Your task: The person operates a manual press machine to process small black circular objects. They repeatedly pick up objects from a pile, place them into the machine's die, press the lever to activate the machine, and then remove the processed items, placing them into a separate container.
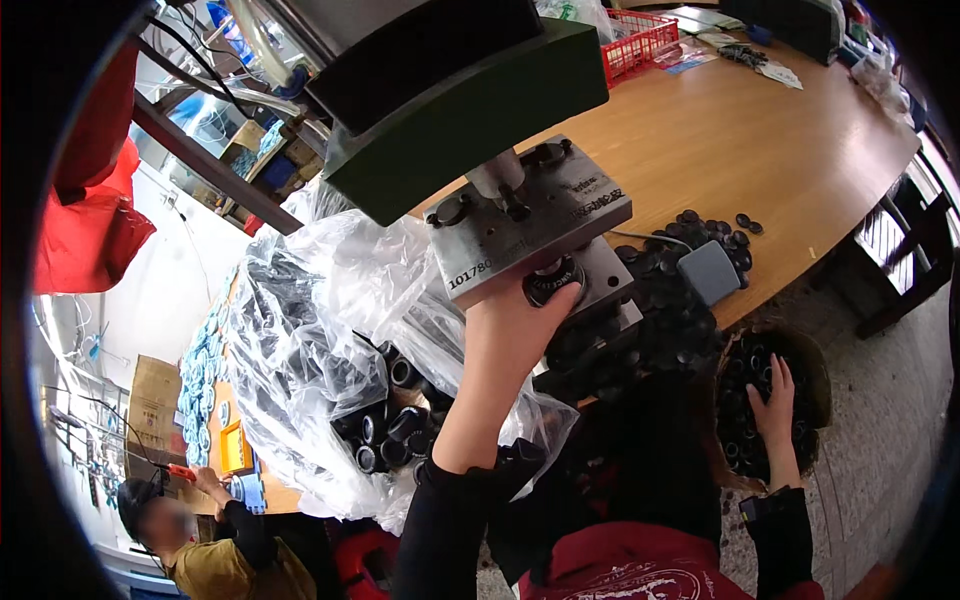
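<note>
- A black ring [542,288] was touched by the thumb of the left hand [510,322], at 1 o'clock from its palm; the other fingers were hidden below the upper block [530,228], so whether the ring was gripped could not be told.
- The right hand [775,408] was held open at 4 o'clock, fingers spread, above a bin [817,372] of black parts; nothing was seen in it.
- If the green press [470,125] at 12 o'clock were brought down, the left fingers could be pinched, being placed under the upper block.
- The ring could also be tipped if it were pushed unevenly by the thumb.
- At 3 o'clock, the way past the lower block [608,275] was crowded by black caps [655,325] and a grey box [709,273].
- At 9 o'clock, room was taken up by a clear plastic bag [285,350].
- Farther out, a co-worker [235,568] was seen at 8 o'clock and a red basket [645,48] at 1 o'clock.
</note>
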`<state>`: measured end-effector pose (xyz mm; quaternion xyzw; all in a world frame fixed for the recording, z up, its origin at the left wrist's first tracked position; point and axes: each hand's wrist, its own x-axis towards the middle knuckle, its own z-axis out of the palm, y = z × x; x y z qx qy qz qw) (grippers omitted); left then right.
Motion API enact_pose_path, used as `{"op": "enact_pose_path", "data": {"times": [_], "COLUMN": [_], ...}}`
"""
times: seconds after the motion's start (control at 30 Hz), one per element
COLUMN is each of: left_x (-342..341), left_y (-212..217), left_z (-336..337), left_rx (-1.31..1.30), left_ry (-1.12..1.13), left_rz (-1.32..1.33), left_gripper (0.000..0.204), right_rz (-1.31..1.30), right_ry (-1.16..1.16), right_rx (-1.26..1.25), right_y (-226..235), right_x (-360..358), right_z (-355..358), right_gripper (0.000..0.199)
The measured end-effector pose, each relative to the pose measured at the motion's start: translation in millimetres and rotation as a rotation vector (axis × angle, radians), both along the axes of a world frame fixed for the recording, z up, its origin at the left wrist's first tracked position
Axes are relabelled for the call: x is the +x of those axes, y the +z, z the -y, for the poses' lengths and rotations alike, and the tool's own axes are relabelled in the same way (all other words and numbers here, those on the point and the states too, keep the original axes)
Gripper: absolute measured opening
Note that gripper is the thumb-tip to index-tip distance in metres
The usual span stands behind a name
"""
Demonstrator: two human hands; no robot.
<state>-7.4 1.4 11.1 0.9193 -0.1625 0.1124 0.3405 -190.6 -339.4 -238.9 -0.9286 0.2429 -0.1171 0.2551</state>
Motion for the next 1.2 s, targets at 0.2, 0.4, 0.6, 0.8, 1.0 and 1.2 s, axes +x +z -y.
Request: {"op": "enact_pose_path", "data": {"times": [0.2,0.4,0.6,0.8,1.0,1.2], "left_x": [-3.3,-62.6,-125.2,-115.7,-93.7,-82.7], "left_y": [-21.8,-5.4,-5.0,-63.0,-71.0,-77.3], "left_z": [-1.0,-9.6,-116.8,-159.2,-166.8,-170.6], "left_rx": [-0.028,-0.138,0.181,0.716,0.735,0.771], "left_ry": [0.033,-0.065,0.149,0.156,0.060,0.030], "left_rz": [0.212,0.401,-0.063,-0.078,-0.047,0.022], "left_gripper": [0.048,0.037,0.041,0.062,0.056,0.039], "right_rz": [0.375,0.127,0.040,0.369,0.453,0.616], "right_ry": [0.337,0.371,0.387,0.365,0.445,0.538], "right_rx": [-0.025,-0.409,-0.249,-0.081,-0.069,-0.021], "right_y": [112.4,116.7,110.8,109.8,146.4,185.2], "right_x": [73.4,157.3,162.1,121.8,89.5,95.3], "right_z": [-55.2,-64.0,-48.7,-67.7,-98.6,-126.4], "right_gripper": [0.047,0.047,0.051,0.043,0.037,0.028]}}
